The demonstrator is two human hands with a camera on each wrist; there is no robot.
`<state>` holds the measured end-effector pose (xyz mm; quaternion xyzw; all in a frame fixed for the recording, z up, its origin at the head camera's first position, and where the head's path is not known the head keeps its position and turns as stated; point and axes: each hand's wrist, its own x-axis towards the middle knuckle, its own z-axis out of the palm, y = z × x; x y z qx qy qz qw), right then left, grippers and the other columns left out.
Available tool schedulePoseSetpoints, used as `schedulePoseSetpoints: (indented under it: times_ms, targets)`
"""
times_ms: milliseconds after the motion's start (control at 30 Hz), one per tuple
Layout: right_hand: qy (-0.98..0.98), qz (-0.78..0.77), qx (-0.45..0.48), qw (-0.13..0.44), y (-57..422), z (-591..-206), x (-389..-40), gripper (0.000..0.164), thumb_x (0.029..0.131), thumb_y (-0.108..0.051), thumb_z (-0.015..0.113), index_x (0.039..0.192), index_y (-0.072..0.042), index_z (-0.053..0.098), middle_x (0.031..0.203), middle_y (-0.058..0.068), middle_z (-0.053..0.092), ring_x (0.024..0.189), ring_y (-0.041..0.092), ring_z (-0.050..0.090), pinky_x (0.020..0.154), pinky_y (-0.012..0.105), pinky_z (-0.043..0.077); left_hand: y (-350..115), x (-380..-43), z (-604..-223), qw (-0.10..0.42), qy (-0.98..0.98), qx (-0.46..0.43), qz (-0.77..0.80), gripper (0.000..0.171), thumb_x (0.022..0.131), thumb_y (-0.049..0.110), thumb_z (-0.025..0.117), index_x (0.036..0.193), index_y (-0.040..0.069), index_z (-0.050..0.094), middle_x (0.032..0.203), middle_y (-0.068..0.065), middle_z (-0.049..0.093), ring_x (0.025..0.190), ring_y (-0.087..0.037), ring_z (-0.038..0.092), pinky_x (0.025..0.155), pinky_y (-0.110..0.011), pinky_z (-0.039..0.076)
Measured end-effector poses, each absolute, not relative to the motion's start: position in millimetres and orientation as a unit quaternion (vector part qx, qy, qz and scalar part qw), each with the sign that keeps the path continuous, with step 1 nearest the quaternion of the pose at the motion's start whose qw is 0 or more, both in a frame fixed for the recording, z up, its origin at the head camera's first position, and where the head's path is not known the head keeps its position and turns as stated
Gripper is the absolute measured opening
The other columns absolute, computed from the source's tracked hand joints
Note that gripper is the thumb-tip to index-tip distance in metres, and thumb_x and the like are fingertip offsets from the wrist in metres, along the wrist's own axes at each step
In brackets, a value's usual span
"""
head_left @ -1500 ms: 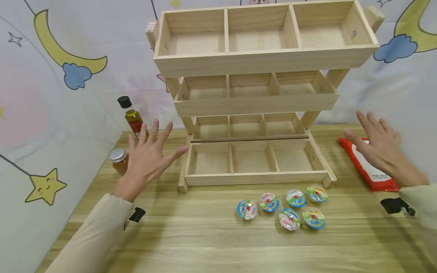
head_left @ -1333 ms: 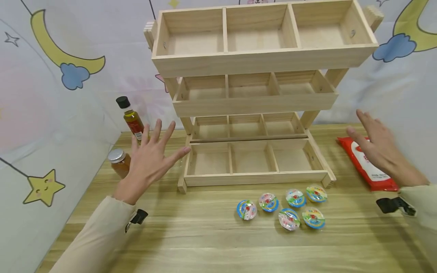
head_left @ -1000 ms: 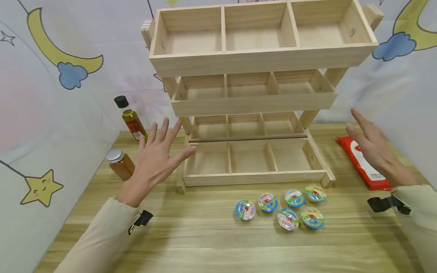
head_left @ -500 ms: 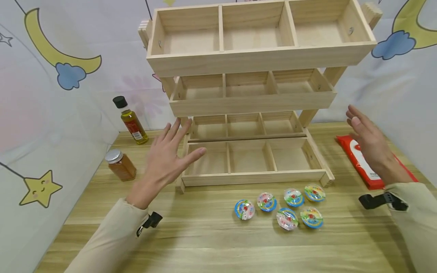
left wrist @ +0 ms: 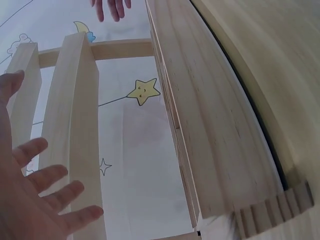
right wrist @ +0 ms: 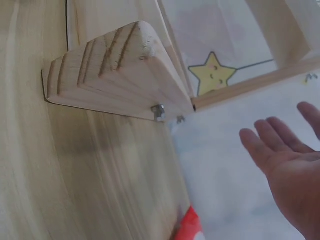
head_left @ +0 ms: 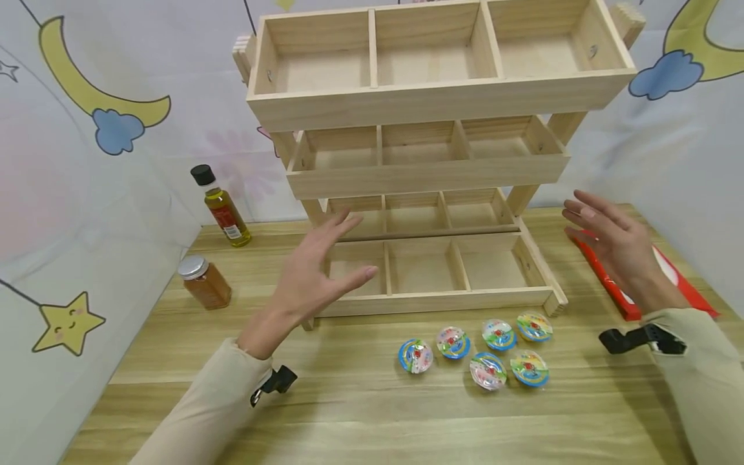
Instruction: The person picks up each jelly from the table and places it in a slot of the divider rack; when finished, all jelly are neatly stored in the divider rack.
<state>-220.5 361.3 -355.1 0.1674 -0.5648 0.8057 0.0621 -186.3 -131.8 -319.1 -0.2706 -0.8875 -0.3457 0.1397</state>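
Note:
My left hand [head_left: 310,278] hovers in front of the lower left part of a tiered wooden rack [head_left: 430,106], fingers extended and thumb apart, holding nothing. On the other side my right hand [head_left: 619,248] hangs in the air with loosely bent fingers, partly covering a red and white packet [head_left: 604,274] on the table. Neither hand appears to touch the rack. In the left wrist view the left hand's spread fingers [left wrist: 55,187] show beside the rack's boards. Several small cups with printed lids [head_left: 488,371] lie on the table before the rack.
At the left stand an oil bottle [head_left: 227,213] with a black cap and a jar [head_left: 205,283] with a silver lid. Each rack tier has three compartments. A patterned white cloth [head_left: 87,213] hangs behind and at the sides of the wooden table [head_left: 372,423].
Both hands have moved inward toward the rack, the left one rightward and the right one leftward. The jar, earlier partly covered by the left hand, is now fully visible. The cups stay put.

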Motion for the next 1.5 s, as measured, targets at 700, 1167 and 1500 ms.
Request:
schedulePoseSetpoints:
  times_ms: [700, 1167, 1500]
  targets:
    - [-0.583, 0.798, 0.153, 0.001, 361.5, -376.2, -223.3, 0.040, 0.110, 0.005, 0.047, 0.149, 0.000, 0.059, 0.138, 0.008, 0.069, 0.128, 0.018, 0.065, 0.104, 0.030, 0.053, -105.7, -177.8, -341.2, 0.054, -0.774, -0.382, -0.503, 0.072, 0.085, 0.008, 0.091, 0.150, 0.006, 0.059, 0.155, -0.005, 0.057, 0.138, -0.021, 0.056, 0.109, -0.048, 0.050]
    - [-0.628, 0.768, 0.116, -0.034, 363.3, -394.3, -224.7, 0.040, 0.108, 0.004, 0.056, 0.147, -0.003, 0.062, 0.133, 0.003, 0.071, 0.122, 0.012, 0.067, 0.102, 0.028, 0.053, -94.9, -173.2, -358.1, -0.090, -0.747, -0.395, -0.527, 0.059, 0.087, 0.006, 0.088, 0.142, 0.007, 0.067, 0.142, -0.007, 0.067, 0.127, -0.030, 0.065, 0.106, -0.041, 0.053]
    - [-0.717, 0.690, 0.078, -0.068, 368.2, -404.6, -227.4, 0.050, 0.107, -0.008, 0.064, 0.154, 0.003, 0.051, 0.135, -0.009, 0.068, 0.119, 0.003, 0.066, 0.097, 0.020, 0.054, -93.2, -168.3, -368.3, -0.164, -0.739, -0.388, -0.526, 0.065, 0.085, 0.007, 0.090, 0.145, 0.005, 0.064, 0.143, -0.009, 0.066, 0.127, -0.031, 0.065, 0.106, -0.042, 0.053]
